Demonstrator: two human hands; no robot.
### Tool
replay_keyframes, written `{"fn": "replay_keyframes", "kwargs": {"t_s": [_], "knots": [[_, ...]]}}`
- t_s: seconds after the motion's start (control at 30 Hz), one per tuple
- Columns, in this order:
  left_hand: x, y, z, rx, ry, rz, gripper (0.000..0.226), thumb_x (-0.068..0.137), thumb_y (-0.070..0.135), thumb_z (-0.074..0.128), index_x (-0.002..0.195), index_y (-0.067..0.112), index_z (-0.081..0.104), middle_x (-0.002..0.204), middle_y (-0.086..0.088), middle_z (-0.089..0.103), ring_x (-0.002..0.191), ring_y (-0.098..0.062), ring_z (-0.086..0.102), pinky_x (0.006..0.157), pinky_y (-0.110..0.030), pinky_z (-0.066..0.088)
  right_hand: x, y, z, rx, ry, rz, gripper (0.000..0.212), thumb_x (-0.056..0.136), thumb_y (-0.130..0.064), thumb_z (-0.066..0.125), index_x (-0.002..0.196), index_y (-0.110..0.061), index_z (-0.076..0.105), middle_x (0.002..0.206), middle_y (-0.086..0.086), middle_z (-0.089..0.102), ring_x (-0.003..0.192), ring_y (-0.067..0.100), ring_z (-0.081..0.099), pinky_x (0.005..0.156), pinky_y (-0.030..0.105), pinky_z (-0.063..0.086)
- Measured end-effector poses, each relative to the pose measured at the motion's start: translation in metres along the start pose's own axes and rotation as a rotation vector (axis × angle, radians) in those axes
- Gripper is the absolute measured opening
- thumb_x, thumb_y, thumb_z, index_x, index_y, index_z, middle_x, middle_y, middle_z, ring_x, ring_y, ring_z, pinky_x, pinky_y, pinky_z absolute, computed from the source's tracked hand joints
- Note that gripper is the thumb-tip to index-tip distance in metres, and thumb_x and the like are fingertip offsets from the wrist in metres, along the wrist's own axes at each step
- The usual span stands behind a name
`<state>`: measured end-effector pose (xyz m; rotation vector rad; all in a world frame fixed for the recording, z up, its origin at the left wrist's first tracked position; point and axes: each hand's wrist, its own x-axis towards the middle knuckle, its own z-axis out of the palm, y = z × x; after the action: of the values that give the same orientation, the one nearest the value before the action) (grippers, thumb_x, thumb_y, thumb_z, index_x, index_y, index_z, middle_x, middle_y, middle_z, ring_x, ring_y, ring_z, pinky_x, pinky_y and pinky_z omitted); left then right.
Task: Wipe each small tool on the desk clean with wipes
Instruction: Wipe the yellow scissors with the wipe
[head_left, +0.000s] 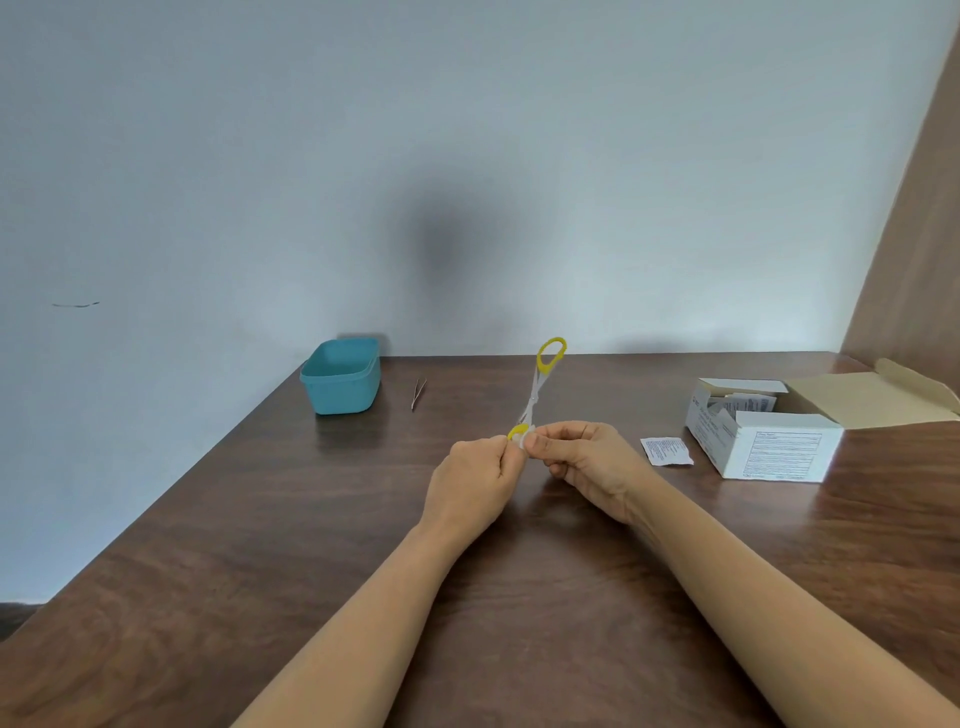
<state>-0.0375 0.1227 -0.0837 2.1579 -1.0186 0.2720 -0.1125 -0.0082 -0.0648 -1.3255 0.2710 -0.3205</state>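
Yellow-handled scissors (537, 389) upright, white wipe (521, 440) on handle, tweezers (418, 393) flat

Bench (260, 571): dark wood grain.
Far left: open-topped teal tub (340, 376).
Just right of tub: tweezers (418, 394), lying flat.
Right side: open white box (769, 441); a sachet (666, 450) near its left.

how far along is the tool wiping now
Done: one sachet is open, its torn wrapper beside the wipe box. In hand: the left hand holds the yellow scissors while the right hand pinches a wipe on their lower handle. Left: the tweezers lie on the desk, apparently not yet wiped.
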Motion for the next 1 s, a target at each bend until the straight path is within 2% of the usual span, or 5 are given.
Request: {"fn": "replay_keyframes", "kwargs": {"t_s": [0.2,0.4,0.53,0.73,1.0], "knots": [[0.0012,-0.0012,-0.0001,-0.061,0.006,-0.017,0.047,0.1,0.036,0.041,0.057,0.015,0.037,0.051,0.003,0.039,0.059,-0.026,0.041,0.053,-0.034,0.027,0.0011,0.0053,0.0007,-0.017,0.014,-0.047,0.001,0.076,-0.009,0.075,0.075,-0.009,0.076,0.077,0.009,0.065,0.06,0.01,0.041,0.058,0.019,0.038],[-0.0034,0.0032,0.0013,-0.02,-0.052,0.037,0.043,0.097,0.034,0.043,0.065,0.005,0.047,0.057,-0.005,0.049,0.064,-0.032,0.05,0.055,-0.036,0.033,0.0039,0.0055,-0.0011,0.235,0.151,-0.039,0.012,0.081,-0.005,0.069,0.072,-0.01,0.074,0.064,0.001,0.06,0.055,0.008,0.043,0.052,0.014,0.044],[-0.0016,0.0018,0.001,0.004,-0.009,0.006,0.05,0.099,0.043,0.039,0.062,0.01,0.044,0.06,-0.004,0.052,0.066,-0.031,0.053,0.054,-0.035,0.032,0.0026,0.0038,-0.0019,0.085,0.049,-0.035,0.007,0.081,-0.002,0.069,0.076,-0.006,0.073,0.07,0.005,0.066,0.057,0.009,0.043,0.054,0.015,0.042],[0.0019,-0.0021,-0.0005,-0.061,0.014,-0.026,0.049,0.099,0.035,0.042,0.054,0.019,0.032,0.051,0.004,0.037,0.062,-0.031,0.046,0.054,-0.035,0.029,0.0029,0.0048,-0.0009,-0.074,-0.01,-0.044,0.003,0.076,-0.007,0.074,0.073,-0.008,0.075,0.076,0.012,0.064,0.06,0.011,0.042,0.056,0.019,0.038],[-0.0019,0.0019,0.0015,-0.008,-0.035,0.045,0.05,0.099,0.039,0.042,0.057,0.012,0.033,0.05,0.001,0.04,0.057,-0.024,0.04,0.053,-0.032,0.026,0.0053,0.0069,-0.0002,0.201,0.147,-0.062,0.008,0.085,-0.005,0.066,0.078,-0.007,0.07,0.059,-0.003,0.063,0.053,0.006,0.044,0.052,0.013,0.044]]}}
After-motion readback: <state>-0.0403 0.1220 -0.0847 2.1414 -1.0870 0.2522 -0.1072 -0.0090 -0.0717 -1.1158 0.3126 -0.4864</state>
